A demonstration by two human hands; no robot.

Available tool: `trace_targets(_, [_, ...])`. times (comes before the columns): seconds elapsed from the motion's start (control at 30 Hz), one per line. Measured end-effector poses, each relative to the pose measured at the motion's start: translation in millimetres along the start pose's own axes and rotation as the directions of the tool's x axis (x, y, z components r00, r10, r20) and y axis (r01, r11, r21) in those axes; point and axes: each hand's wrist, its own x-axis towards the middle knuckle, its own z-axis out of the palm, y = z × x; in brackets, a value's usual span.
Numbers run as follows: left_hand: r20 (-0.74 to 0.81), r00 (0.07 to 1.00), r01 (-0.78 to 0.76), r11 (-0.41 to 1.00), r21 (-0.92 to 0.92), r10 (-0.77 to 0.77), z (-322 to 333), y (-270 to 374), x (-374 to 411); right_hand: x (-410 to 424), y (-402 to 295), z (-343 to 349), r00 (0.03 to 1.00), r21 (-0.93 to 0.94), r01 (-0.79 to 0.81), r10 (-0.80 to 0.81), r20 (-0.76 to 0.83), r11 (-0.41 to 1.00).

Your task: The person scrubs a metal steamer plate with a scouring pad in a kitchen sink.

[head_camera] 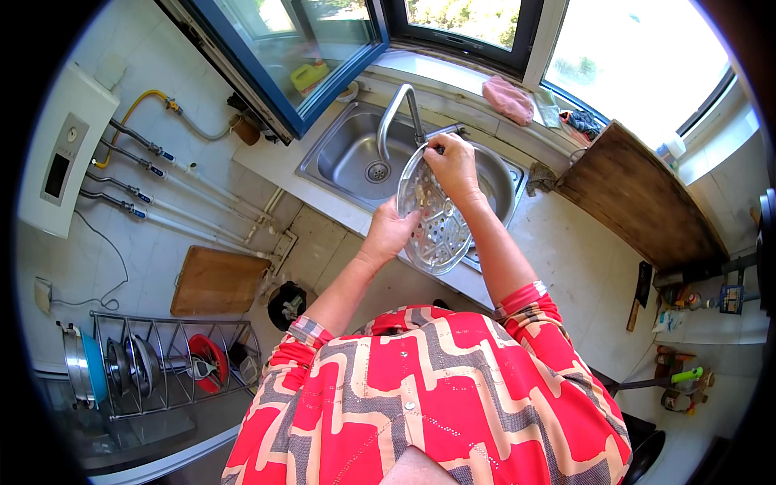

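A round glass lid (435, 257) is held tilted over the right part of the steel double sink (339, 145). My left hand (391, 230) grips its left rim, thumb against the face. My right hand (451, 163) has its fingers pinched at the top of the lid; what exactly they pinch is partly hidden. Through the glass a perforated metal surface shows; I cannot tell whether it is a separate piece. The curved steel faucet (415, 100) stands just above my right hand, its spout over the left basin.
Right of the sink lie a dark cloth (541, 179), a large wooden board (636, 200) and a cleaver (639, 297). A pink cloth (508, 100) rests on the sill. An open blue-framed window (379, 54) juts in at upper left. A dish rack (176, 364) stands at lower left.
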Motion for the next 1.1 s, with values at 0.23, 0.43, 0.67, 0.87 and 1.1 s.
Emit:
trace_targets(0.23, [0.019,1.000,0.005,1.000,-0.001,-0.004,3,2,-3,-2,-1,-1,0.998,-0.018,-0.056,0.057,0.038,0.998])
trace_targets(0.43, [0.020,1.000,-0.005,1.000,-0.019,0.005,4,-1,-2,-1,-3,0,0.998,-0.022,-0.063,0.063,0.027,0.998])
trace_targets(0.67, [0.007,1.000,0.022,1.000,-0.016,-0.021,0,0,-5,-3,-11,12,0.992,-0.048,-0.080,0.084,0.098,0.996])
trace_targets(0.87, [-0.030,0.998,-0.060,0.997,0.049,0.061,-3,-12,0,-5,-52,1,0.952,-0.037,-0.223,0.226,0.208,0.974])
trace_targets(1.1, [-0.097,0.968,-0.198,0.942,0.272,0.231,9,-49,12,0,-8,15,0.980,0.004,0.001,-0.002,0.197,1.000])
